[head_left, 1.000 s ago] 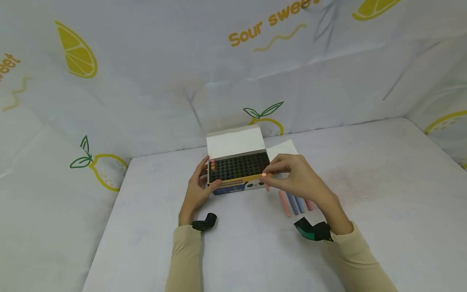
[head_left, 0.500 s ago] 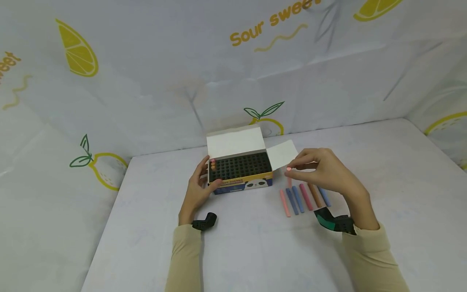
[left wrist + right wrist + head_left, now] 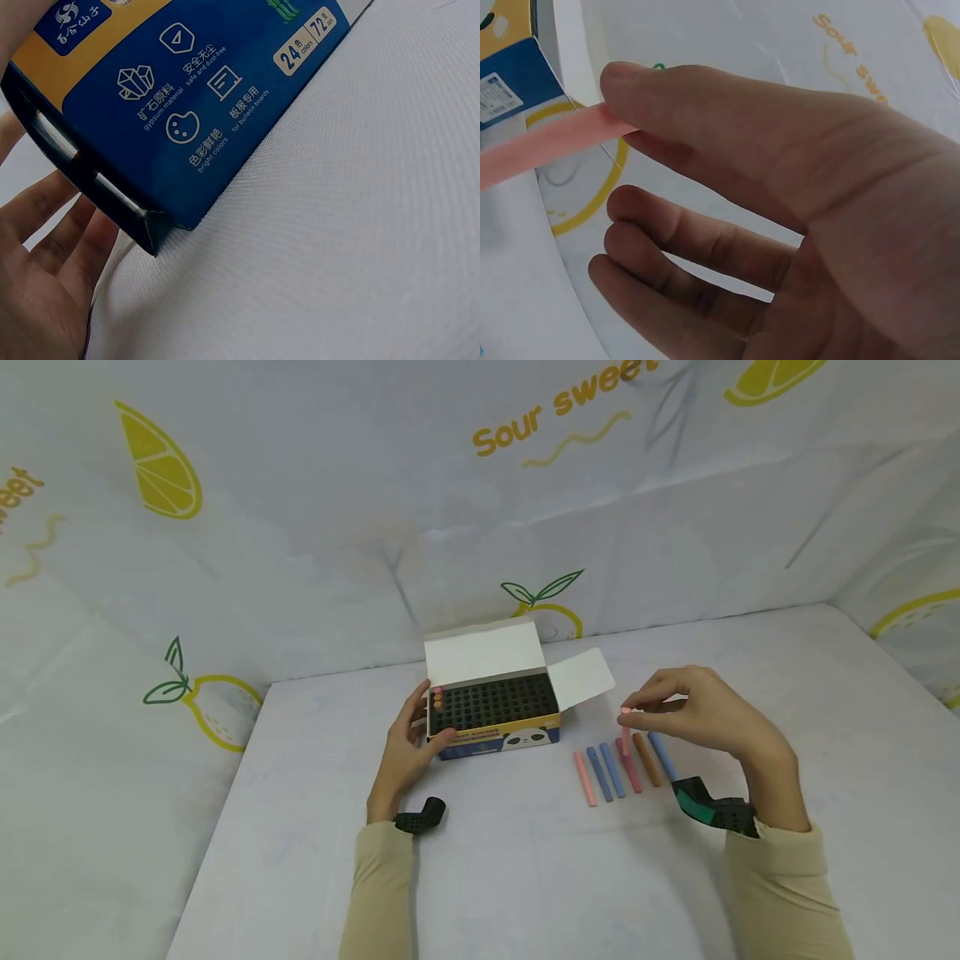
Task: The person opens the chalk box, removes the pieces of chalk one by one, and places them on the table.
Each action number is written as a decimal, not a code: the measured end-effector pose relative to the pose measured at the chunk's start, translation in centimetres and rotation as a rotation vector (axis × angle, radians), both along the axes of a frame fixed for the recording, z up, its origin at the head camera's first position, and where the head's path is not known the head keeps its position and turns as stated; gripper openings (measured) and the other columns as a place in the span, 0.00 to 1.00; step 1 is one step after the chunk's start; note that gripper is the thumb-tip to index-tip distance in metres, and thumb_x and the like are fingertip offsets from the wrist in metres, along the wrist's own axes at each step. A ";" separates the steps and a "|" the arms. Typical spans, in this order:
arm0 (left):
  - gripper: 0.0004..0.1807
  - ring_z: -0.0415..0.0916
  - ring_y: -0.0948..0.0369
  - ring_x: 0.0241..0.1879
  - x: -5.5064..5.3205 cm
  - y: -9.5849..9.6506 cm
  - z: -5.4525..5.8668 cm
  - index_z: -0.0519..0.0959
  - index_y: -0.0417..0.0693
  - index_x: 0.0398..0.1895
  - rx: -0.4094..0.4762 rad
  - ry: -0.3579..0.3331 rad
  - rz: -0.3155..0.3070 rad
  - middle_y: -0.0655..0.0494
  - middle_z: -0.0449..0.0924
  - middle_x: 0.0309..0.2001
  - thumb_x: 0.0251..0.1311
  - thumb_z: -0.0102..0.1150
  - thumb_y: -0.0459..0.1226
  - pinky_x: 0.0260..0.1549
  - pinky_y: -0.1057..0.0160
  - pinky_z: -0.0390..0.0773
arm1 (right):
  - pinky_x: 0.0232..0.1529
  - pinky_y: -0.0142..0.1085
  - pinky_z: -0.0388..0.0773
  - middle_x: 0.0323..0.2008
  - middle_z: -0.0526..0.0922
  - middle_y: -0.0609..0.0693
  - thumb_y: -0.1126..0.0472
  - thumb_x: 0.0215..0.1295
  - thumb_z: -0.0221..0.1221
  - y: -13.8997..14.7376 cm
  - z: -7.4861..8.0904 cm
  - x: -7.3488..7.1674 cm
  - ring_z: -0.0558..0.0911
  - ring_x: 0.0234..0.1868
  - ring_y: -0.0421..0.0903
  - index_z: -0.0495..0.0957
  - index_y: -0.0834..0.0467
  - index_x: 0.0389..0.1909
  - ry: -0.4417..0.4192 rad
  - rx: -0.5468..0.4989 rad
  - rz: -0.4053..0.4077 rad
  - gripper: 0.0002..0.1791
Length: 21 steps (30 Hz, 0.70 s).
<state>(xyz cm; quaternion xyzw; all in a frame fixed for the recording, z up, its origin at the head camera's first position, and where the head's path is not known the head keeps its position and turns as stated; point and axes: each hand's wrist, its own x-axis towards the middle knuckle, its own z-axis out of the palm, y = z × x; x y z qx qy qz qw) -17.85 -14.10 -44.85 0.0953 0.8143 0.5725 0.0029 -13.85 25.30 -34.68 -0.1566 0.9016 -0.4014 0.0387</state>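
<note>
My left hand (image 3: 403, 752) grips the left end of an open chalk box (image 3: 491, 739), thumb over its front edge and fingers along its side. In the left wrist view the box's blue printed face (image 3: 172, 97) fills the upper left. Its black insert (image 3: 495, 702) is full of holes, with one pink and two orange chalk ends at the left. Between thumb and forefinger, my right hand (image 3: 697, 714) pinches the top of a pink chalk stick (image 3: 547, 146). That stick points down and overlaps a magenta chalk stick (image 3: 633, 774) in the head view.
Beside the box's right end lie several chalk sticks in a row, among them a pink one (image 3: 585, 778), blue ones and a brown one (image 3: 647, 760). The white lid (image 3: 487, 652) stands up behind the box, and a side flap (image 3: 581, 678) sticks out right.
The right hand has moved right, away from the box's front right corner, carrying the pink chalk stick over the row. The left hand and the box have stayed put.
</note>
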 end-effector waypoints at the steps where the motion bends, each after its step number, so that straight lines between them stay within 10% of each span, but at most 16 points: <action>1: 0.46 0.64 0.44 0.71 0.2 0.2 0.5 0.57 0.59 0.81 -0.001 -0.010 0.000 0.39 0.62 0.74 0.61 0.68 0.36 0.73 0.42 0.66 | 0.43 0.28 0.80 0.35 0.88 0.43 0.55 0.63 0.71 0.4 0.0 0.0 0.82 0.38 0.35 0.91 0.48 0.37 -0.013 0.009 -0.010 0.04; 21: 0.46 0.66 0.43 0.67 0.7 0.6 1.5 0.57 0.56 0.81 -0.012 -0.009 0.010 0.37 0.65 0.72 0.61 0.67 0.34 0.71 0.42 0.67 | 0.54 0.58 0.81 0.49 0.90 0.54 0.50 0.66 0.68 5.8 -2.6 -0.5 0.84 0.52 0.48 0.91 0.55 0.43 -0.263 0.189 -0.044 0.14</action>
